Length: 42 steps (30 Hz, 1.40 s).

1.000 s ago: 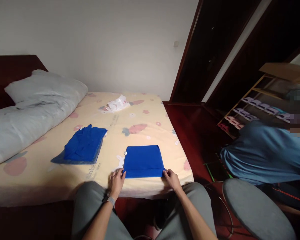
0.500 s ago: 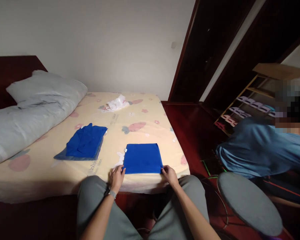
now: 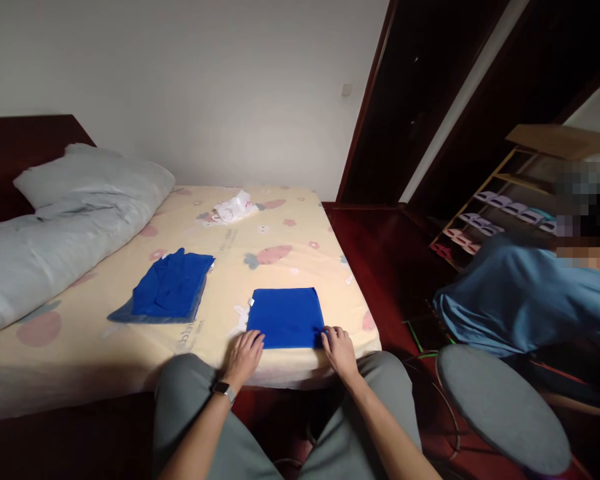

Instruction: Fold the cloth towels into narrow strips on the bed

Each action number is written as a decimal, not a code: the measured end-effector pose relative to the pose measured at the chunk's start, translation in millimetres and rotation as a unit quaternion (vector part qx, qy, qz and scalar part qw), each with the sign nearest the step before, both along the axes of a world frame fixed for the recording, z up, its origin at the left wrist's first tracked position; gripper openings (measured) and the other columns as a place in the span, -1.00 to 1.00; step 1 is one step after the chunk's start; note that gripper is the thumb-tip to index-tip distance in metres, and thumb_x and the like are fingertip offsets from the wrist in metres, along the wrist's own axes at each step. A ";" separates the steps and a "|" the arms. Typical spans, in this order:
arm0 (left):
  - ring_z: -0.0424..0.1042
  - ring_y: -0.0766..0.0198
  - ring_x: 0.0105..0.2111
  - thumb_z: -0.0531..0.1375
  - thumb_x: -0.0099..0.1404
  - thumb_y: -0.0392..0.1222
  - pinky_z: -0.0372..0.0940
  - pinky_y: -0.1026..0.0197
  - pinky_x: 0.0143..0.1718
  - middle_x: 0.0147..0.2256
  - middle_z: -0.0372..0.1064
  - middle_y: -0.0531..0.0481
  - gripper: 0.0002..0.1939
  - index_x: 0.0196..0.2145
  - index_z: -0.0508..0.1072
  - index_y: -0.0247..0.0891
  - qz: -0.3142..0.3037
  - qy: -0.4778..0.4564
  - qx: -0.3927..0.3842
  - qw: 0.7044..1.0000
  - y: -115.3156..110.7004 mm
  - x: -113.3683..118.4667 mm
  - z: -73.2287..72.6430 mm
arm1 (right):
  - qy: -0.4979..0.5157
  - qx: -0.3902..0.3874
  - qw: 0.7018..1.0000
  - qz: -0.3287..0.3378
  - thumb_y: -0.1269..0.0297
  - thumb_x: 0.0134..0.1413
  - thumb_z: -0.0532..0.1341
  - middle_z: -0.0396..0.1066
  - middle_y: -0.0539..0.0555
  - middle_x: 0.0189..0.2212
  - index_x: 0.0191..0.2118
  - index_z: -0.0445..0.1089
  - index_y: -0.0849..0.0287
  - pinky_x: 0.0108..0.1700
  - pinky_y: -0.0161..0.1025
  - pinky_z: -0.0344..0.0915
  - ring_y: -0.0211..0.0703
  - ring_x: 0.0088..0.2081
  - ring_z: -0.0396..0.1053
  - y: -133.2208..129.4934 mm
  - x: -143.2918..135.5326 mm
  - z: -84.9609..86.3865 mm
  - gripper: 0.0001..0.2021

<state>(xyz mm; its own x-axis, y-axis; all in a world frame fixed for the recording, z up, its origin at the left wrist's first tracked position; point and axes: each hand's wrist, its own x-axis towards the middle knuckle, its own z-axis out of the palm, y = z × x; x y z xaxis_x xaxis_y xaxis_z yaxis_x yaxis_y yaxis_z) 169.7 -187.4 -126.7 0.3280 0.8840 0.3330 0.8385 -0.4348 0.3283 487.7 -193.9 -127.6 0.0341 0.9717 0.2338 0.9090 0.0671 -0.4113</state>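
A folded blue cloth (image 3: 287, 317) lies flat near the front edge of the bed, a small white tag at its upper left corner. My left hand (image 3: 247, 352) rests on its lower left corner, fingers laid out over the fabric. At the lower right corner, my right hand (image 3: 338, 348) touches the edge with its fingers spread. Neither hand grips the cloth. To the left, a loose pile of blue cloth (image 3: 170, 287) sits on a greyish see-through layer (image 3: 123, 313).
A crumpled white plastic bag (image 3: 235, 208) lies farther back on the patterned bed sheet (image 3: 300, 233). A grey quilt (image 3: 80, 207) fills the left side. On the right are a round stool (image 3: 503, 403), a shoe rack (image 3: 500, 177) and a person in a blue shirt (image 3: 520, 293).
My left hand has let go of the cloth's corner and moved right, lying flat on it. My right fingers have loosened from their pinch and spread out.
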 end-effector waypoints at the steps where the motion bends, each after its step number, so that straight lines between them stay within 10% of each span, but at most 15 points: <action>1: 0.28 0.07 0.21 -0.01 0.45 -0.13 0.10 -0.02 0.26 0.18 0.35 -0.10 -0.58 0.20 0.36 -0.09 -0.043 0.007 0.001 0.999 -3.6 7.2 2.2 | -0.007 0.018 0.999 0.034 0.13 0.35 -0.02 0.42 0.26 -0.01 0.12 0.36 0.13 0.07 0.00 0.25 0.10 0.01 0.37 -2.9 -6.9 2.4 -0.61; 7: 0.01 0.14 0.36 -0.01 0.46 -0.01 -0.05 -0.02 0.36 0.38 -0.03 -0.03 -0.36 0.40 -0.10 -0.09 -0.157 0.103 -0.002 0.982 -15.2 34.2 -11.8 | -0.071 0.026 0.967 0.245 0.08 0.37 -0.03 0.03 0.15 0.37 0.41 -0.06 0.14 0.35 0.05 -0.02 0.05 0.37 -0.02 -16.4 -52.1 -15.9 -0.41; 15: -0.04 0.15 0.37 -0.09 0.49 0.05 0.03 -0.01 0.33 0.40 -0.13 -0.04 -0.34 0.42 -0.26 -0.09 -0.103 0.127 -0.038 0.986 -0.7 -10.7 -31.6 | -0.102 -0.005 0.972 0.209 0.04 0.39 -0.07 -0.09 0.20 0.39 0.43 -0.15 0.25 0.36 0.03 0.02 0.02 0.39 -0.08 -10.0 -21.3 -39.1 -0.37; 25: 0.13 0.19 0.31 0.00 0.45 0.00 0.10 0.03 0.31 0.32 0.12 -0.04 -0.48 0.31 0.18 -0.07 -0.160 0.027 -0.196 0.967 30.2 -56.7 -8.7 | -0.012 -0.080 0.959 0.270 0.21 0.34 -0.01 0.09 0.25 0.33 0.35 0.11 0.26 0.33 0.03 0.13 0.02 0.33 0.09 4.5 21.9 -28.7 -0.47; 31: 0.34 0.15 0.16 0.11 0.31 -0.24 0.26 0.01 0.21 0.17 0.36 -0.07 -0.59 0.11 0.44 -0.12 -0.052 0.005 -0.113 0.992 24.2 -54.8 -6.3 | -0.024 -0.012 0.975 0.219 0.39 0.15 0.14 0.35 0.26 0.15 0.20 0.34 0.17 0.19 0.01 0.29 0.07 0.16 0.31 9.3 23.6 -26.5 -0.53; 42: 0.43 0.10 0.00 0.09 0.28 -0.31 0.30 -0.01 0.09 -0.03 0.49 -0.08 -0.63 0.01 0.47 -0.11 -0.052 0.029 -0.039 0.997 26.8 -41.4 -6.2 | 0.128 -0.073 0.983 0.108 0.36 0.13 0.09 0.46 0.18 0.02 0.08 0.40 0.17 0.17 -0.11 0.26 -0.03 0.06 0.39 18.5 25.4 -25.0 -0.61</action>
